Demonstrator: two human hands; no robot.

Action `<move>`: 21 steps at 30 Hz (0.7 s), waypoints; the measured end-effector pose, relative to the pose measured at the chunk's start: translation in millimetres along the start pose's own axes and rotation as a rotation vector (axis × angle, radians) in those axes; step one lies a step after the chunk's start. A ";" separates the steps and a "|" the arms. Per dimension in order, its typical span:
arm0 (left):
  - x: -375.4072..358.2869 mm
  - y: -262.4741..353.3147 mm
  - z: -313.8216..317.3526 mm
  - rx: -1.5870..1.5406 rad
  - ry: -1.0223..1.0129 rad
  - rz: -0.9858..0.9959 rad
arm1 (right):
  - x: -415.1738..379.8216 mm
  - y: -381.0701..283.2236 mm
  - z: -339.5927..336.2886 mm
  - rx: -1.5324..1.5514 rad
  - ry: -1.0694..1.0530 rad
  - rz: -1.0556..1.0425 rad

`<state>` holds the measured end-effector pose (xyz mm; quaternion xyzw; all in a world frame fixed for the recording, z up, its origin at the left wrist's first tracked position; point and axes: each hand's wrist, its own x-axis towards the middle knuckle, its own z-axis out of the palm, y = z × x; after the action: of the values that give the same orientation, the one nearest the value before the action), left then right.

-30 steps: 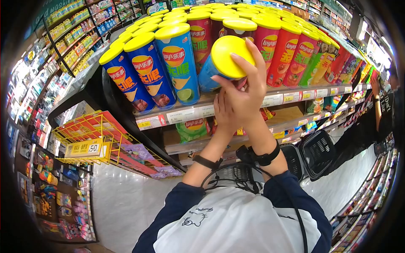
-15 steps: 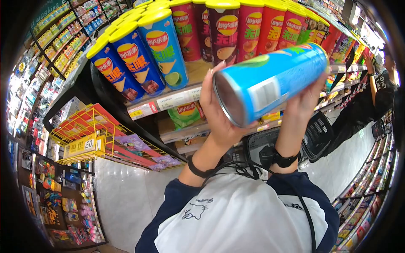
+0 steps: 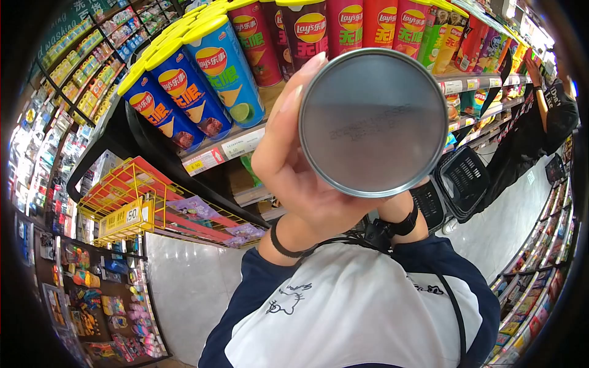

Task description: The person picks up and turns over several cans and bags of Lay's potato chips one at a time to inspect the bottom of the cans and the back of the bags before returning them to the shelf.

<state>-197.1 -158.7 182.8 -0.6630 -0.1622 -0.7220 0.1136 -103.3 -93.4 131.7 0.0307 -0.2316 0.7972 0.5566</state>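
Observation:
A chip can (image 3: 374, 122) faces me end-on, its round metal bottom with faint printed code lines turned toward the camera. My left hand (image 3: 291, 147) is wrapped round its left side and lower rim, fingers closed. Most of my right hand (image 3: 423, 181) is hidden behind the can; only a sliver shows below the right rim, with the wrist under it. Behind stand several yellow-lidded Lay's cans, among them a light blue one (image 3: 227, 73) and a dark blue one (image 3: 184, 92), on the shelf beside my left hand.
A yellow wire rack (image 3: 126, 196) with a price sign hangs at the left. Black shopping baskets (image 3: 460, 184) are at the right, near a person in dark clothes (image 3: 521, 147). Stocked shelves (image 3: 92, 288) line both sides of the tiled aisle (image 3: 190, 294).
The can has turned from lying sideways, with its blue side and barcode showing, to pointing its metal bottom at me. My right hand has gone mostly out of sight behind it.

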 end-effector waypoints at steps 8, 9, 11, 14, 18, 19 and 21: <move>-0.6 -6.8 0.8 -0.050 0.004 -0.017 | 7.0 -2.2 -5.7 -0.051 -0.009 -0.019; -0.8 -7.8 1.1 -0.048 0.006 -0.025 | 11.3 -3.4 -11.4 -0.065 -0.012 -0.045; -2.9 -15.6 1.5 -0.085 0.030 -0.016 | 17.8 -19.3 -26.5 -0.127 0.275 -0.156; -11.0 -55.9 -0.6 -0.161 0.108 0.163 | -6.8 -56.8 -1.0 -0.381 0.386 -0.613; -34.4 -106.4 -29.4 0.284 -0.027 0.162 | -26.3 -67.1 29.2 -0.751 0.222 -1.253; -45.3 -120.4 -33.9 0.325 0.005 0.133 | -28.7 -64.6 33.0 -0.883 0.161 -1.357; -67.7 -142.6 -42.2 0.479 0.162 -0.036 | -20.6 -55.6 36.7 -0.993 0.018 -1.434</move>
<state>-283.5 -47.0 100.7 -0.5542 -0.3308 -0.7156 0.2672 -53.0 -111.1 176.7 -0.0834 -0.4727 0.0614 0.8751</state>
